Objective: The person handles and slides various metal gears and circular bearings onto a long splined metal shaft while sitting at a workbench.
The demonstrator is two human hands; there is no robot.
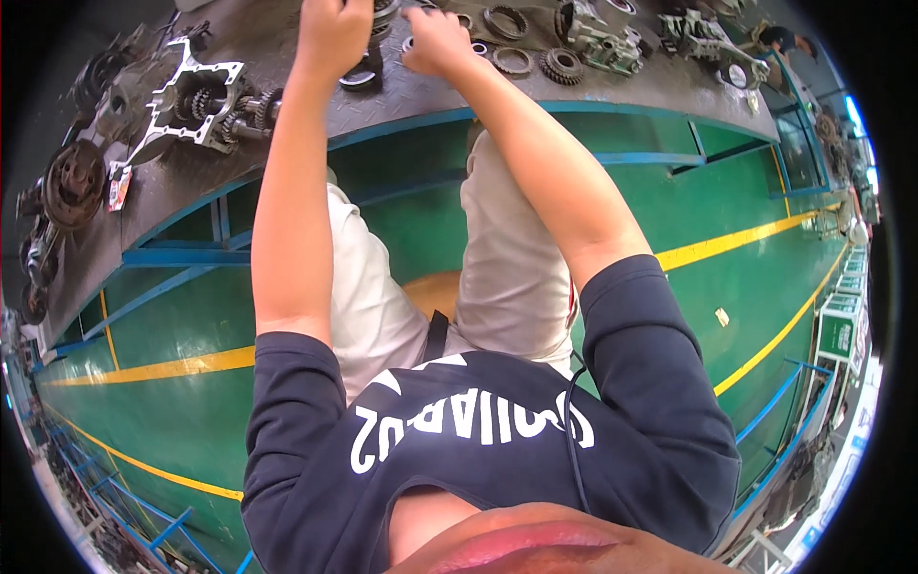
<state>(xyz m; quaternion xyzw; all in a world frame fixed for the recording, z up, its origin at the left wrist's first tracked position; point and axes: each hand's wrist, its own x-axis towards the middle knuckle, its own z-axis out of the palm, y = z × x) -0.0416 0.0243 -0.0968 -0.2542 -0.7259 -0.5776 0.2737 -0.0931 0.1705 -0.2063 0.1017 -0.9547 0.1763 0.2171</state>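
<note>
Bent over a crowded workbench, a person works with both bare hands at its near edge, where we see the left hand with fingers curled beside a shiny metal part at the upper edge of the view; the picture's edge hides the fingertips, and we cannot tell whether they grip it. The right hand, just across from it, is partly closed, its fingers bent toward the same part, though we cannot make out what it holds. We count one thick toothed gear and two broad rings to the right of the hands, two silver castings beyond them, and, to the left, one open silver housing with geared shafts and one rusty drum. The parts lie on a dark, tread-patterned metal tabletop over a blue frame, above a glossy green floor crossed by yellow lines.
</note>
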